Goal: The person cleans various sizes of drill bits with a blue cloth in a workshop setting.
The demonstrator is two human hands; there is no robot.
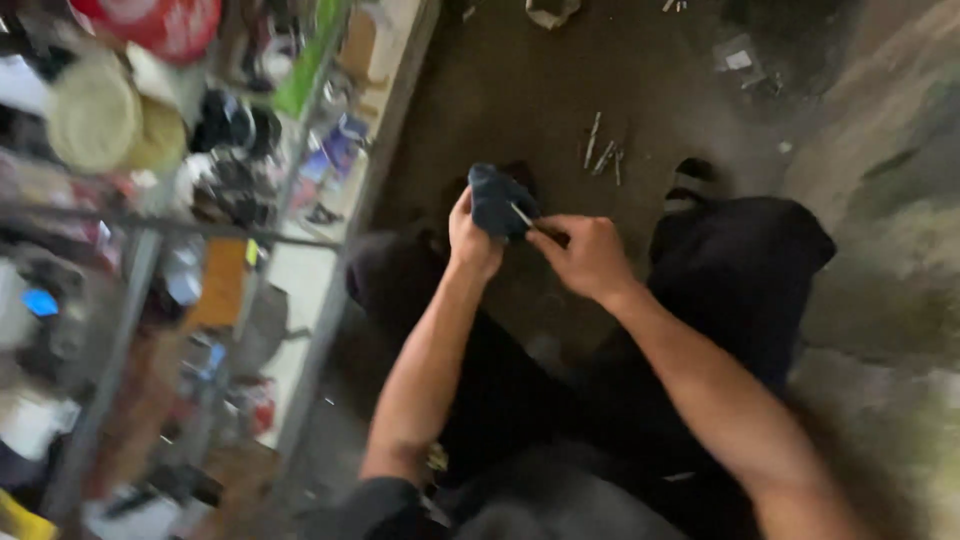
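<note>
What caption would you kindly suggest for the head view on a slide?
Seated person's left hand grips a dark cloth while the right hand pinches a thin pale stick against it, beside cluttered shelves.

left hand (472, 238): raised in front of the knees, fingers curled shut, thumb up | right hand (588, 256): close beside it, fingers pinched toward the left | both forearms bare, converging forward | person seated, knees apart

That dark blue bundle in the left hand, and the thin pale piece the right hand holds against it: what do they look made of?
The dark blue bundle looks like soft matte cloth: it folds and bunches in the left hand. The thin pale piece, pinched by the right hand, looks rigid and glints, likely metal; blur leaves that open.
</note>
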